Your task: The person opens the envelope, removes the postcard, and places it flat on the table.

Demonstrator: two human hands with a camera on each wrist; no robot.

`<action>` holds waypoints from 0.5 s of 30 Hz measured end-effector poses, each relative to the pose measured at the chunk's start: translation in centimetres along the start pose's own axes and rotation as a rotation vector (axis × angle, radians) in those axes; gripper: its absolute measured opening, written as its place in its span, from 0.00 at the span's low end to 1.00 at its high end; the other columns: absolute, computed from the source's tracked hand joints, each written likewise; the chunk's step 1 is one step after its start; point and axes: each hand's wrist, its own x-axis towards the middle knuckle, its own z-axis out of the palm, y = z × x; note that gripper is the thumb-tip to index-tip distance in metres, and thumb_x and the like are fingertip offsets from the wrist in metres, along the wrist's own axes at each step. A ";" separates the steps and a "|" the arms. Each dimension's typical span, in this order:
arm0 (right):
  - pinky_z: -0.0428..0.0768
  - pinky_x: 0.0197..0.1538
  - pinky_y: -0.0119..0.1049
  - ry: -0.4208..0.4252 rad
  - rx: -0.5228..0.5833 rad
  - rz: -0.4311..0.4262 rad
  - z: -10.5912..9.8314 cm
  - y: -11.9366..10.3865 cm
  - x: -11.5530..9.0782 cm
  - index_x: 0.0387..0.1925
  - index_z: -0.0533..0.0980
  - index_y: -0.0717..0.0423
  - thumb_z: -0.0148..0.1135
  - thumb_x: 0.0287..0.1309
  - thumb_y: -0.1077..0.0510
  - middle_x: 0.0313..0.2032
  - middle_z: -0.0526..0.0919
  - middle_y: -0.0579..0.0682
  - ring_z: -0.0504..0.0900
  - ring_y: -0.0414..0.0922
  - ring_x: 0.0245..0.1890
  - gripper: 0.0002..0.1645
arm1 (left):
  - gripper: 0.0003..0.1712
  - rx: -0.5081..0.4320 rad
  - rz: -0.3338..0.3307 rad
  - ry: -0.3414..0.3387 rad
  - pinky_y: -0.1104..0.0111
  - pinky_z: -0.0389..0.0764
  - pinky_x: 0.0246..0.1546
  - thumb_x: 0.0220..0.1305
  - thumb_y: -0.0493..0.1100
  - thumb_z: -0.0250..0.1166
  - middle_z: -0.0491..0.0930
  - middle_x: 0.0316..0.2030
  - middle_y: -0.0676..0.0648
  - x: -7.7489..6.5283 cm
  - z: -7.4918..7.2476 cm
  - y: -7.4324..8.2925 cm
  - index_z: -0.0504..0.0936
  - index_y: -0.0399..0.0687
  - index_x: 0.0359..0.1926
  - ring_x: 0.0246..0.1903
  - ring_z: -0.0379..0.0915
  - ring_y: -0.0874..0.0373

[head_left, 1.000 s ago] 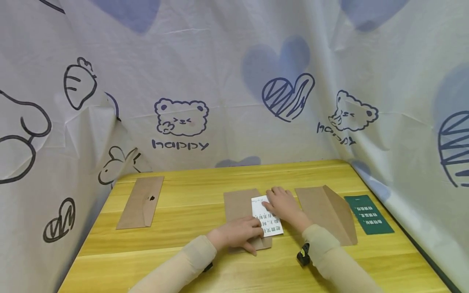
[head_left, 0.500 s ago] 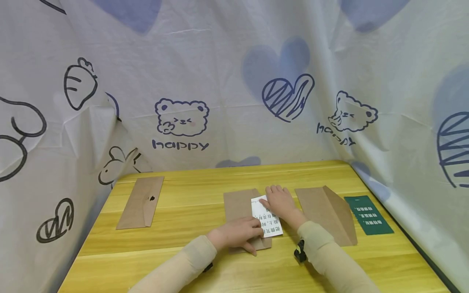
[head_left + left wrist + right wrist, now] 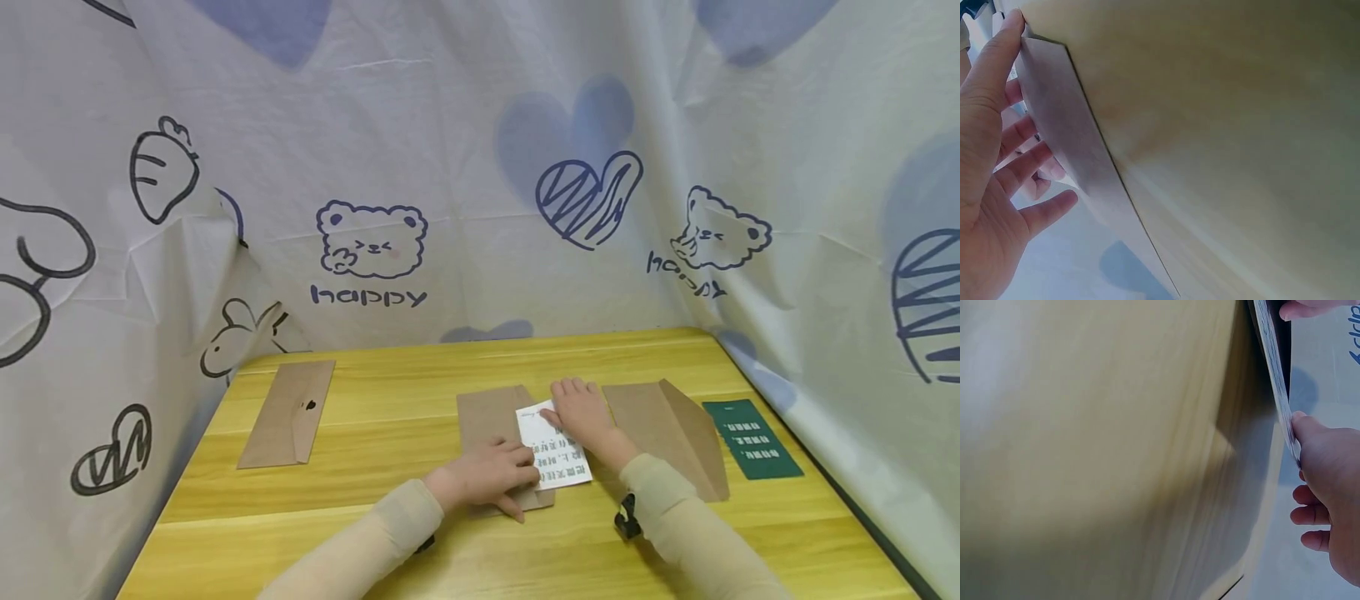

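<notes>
In the head view a brown paper envelope (image 3: 483,417) lies mid-table, its opening at the right. A white card (image 3: 562,462) with dark printed characters sticks out of it. My left hand (image 3: 487,475) holds the envelope, its fingers bent over the raised right edge. In the left wrist view the thumb sits at one corner of the envelope (image 3: 1060,112) and the fingertips go behind its edge. My right hand (image 3: 585,412) pinches the card's upper right edge. In the right wrist view the card (image 3: 1277,378) shows nearly edge-on, with the right thumb against it.
A second brown envelope (image 3: 656,433) with its flap open lies just right of my right hand, a green printed card (image 3: 753,440) beyond it. At the far left lies a closed brown envelope (image 3: 281,417) with a dark spot. A patterned cloth (image 3: 465,183) hangs around the wooden table (image 3: 360,533).
The right hand and the white card have shifted slightly right in the last half second, so more of the card shows outside the envelope. My left hand stays in place.
</notes>
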 end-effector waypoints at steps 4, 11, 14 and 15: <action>0.77 0.48 0.49 -0.002 0.017 0.004 -0.1 0.4 -0.3 0.45 0.70 0.59 0.54 0.66 0.37 0.40 0.78 0.56 0.77 0.53 0.44 0.28 | 0.33 0.014 0.006 0.008 0.66 0.75 0.50 0.51 0.76 0.59 0.75 0.48 0.58 0.0 0.0 0.0 0.77 0.65 0.51 0.48 0.70 0.63; 0.78 0.44 0.46 0.012 -0.011 0.006 -0.6 1.3 -1.1 0.45 0.70 0.59 0.54 0.66 0.37 0.38 0.77 0.55 0.76 0.50 0.40 0.28 | 0.32 -0.017 0.004 -0.003 0.63 0.75 0.54 0.51 0.75 0.59 0.76 0.49 0.58 0.1 0.0 -0.1 0.77 0.66 0.52 0.50 0.71 0.63; 0.77 0.43 0.45 0.008 -0.009 0.017 -0.8 1.8 -1.5 0.44 0.69 0.59 0.55 0.65 0.37 0.37 0.76 0.54 0.75 0.50 0.39 0.27 | 0.32 -0.015 0.003 -0.007 0.63 0.76 0.55 0.51 0.75 0.59 0.76 0.49 0.58 0.2 0.0 -0.1 0.77 0.66 0.52 0.50 0.71 0.63; 0.76 0.43 0.45 0.006 -0.003 0.022 -0.8 1.9 -1.6 0.43 0.69 0.59 0.55 0.66 0.37 0.37 0.76 0.54 0.75 0.50 0.39 0.27 | 0.32 -0.014 0.003 -0.008 0.63 0.76 0.54 0.51 0.75 0.59 0.76 0.48 0.58 0.2 0.0 -0.1 0.77 0.66 0.52 0.50 0.71 0.63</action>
